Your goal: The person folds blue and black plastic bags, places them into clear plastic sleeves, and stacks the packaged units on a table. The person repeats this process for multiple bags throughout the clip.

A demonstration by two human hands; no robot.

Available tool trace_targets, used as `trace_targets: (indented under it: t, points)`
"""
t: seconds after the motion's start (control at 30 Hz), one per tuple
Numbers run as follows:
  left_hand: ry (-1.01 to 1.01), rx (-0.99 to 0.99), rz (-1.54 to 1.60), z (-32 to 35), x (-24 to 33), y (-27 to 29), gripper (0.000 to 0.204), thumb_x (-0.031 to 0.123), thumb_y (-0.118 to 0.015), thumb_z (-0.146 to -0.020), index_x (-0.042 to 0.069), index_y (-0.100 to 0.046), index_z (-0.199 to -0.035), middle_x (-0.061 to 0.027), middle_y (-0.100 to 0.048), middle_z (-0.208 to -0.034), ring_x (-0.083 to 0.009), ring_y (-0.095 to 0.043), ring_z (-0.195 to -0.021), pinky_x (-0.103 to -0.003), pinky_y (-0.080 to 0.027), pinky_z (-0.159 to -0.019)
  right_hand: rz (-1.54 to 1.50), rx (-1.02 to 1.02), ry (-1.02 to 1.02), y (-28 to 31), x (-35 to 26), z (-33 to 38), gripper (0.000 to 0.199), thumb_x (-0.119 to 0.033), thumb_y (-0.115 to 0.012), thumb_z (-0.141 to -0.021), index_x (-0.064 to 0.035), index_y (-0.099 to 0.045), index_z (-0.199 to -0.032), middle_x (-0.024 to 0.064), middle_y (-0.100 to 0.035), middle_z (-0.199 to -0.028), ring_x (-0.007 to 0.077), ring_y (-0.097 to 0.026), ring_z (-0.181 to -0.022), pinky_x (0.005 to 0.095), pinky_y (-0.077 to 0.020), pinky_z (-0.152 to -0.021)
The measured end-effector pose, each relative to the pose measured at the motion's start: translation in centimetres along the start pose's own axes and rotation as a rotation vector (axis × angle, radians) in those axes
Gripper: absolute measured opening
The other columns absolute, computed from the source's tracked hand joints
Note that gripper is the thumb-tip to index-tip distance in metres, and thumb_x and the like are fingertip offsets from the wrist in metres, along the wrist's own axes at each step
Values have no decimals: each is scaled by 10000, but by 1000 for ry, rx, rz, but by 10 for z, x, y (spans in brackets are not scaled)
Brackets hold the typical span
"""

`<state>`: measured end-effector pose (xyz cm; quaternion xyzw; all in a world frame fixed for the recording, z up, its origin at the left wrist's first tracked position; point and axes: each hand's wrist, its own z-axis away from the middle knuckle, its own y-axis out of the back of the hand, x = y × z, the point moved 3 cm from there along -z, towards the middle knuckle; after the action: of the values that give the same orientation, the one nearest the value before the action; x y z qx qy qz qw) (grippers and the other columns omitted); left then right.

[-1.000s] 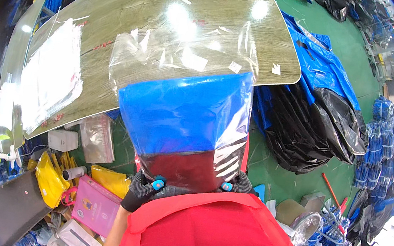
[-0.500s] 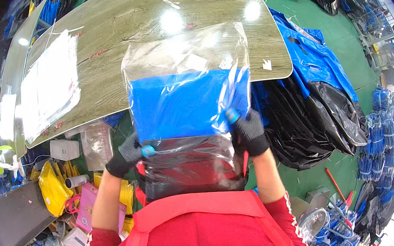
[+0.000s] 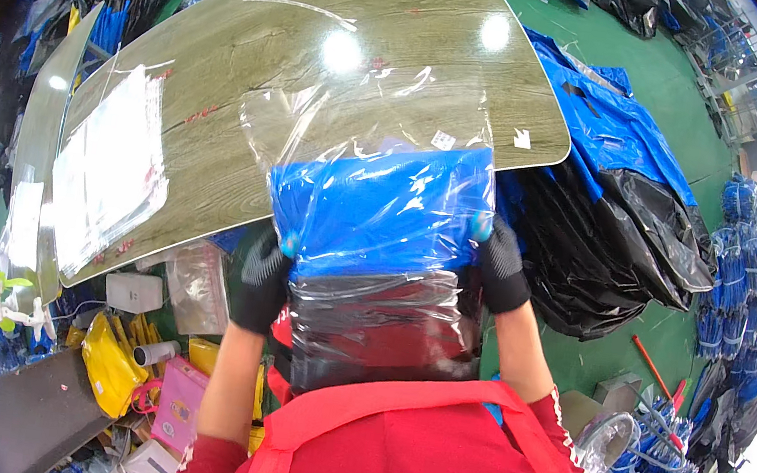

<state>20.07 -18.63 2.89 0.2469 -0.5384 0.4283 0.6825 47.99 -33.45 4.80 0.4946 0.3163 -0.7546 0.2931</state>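
Note:
A clear plastic bag lies partly over the table edge, its loose upper end spread on the tabletop. Inside it is a folded bundle of blue and black sheet material, blue at the far part and black toward my body. My left hand, in a black and grey glove with blue at the fingertips, grips the bag's left side. On the opposite side, my right hand, gloved alike, has its fingers closed on the bag's edge.
The wood-patterned table carries a stack of white sheets at left. Blue and black folded material hangs beside its right edge. Bundled blue cords stand far right; a yellow bag and pink box lie lower left.
My left hand has moved up along the bag's left side, and my right hand slightly outward and down. The bag's loose end now lies lower and flatter.

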Motion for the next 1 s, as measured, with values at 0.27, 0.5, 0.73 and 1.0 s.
trace_targets:
  t: [0.27, 0.5, 0.73, 1.0]
  points:
    - [14, -35, -129, -24, -10, 8, 543, 398, -617, -908, 8, -524, -1273, -116, -625, -1152, -187, -595, -1014, -346, -463, -913, 313, -21, 213, 1, -1, 8, 407, -375, -661, -883, 28, -652, -929, 62, -631, -729, 116, -530, -692, 302, -455, -664]
    - [198, -55, 73, 12, -43, 10, 687, 376, -789, -738, 50, -517, -1278, -32, -621, -1105, -149, -591, -935, -284, -483, -815, 214, -419, -73, 3, 22, 30, 516, -446, -695, -847, -34, -596, -1143, 50, -641, -947, 129, -578, -896, 299, -474, -824]
    - [447, -16, 63, 111, -53, 7, 839, 326, -833, -693, 52, -416, -1367, -82, -567, -1250, -196, -546, -1119, -353, -449, -960, 102, -360, -357, 32, 79, 135, 524, -329, -762, -802, -13, -592, -1183, 65, -668, -1049, 142, -616, -956, 297, -498, -847]
    - [176, -160, -285, 72, -69, 12, 473, 246, -785, -753, 42, -629, -1150, -43, -657, -1031, -133, -609, -884, -296, -520, -733, -123, -25, -169, 13, 48, 82, 592, -497, -600, -892, 4, -590, -1208, 83, -665, -1061, 166, -617, -963, 312, -480, -859]
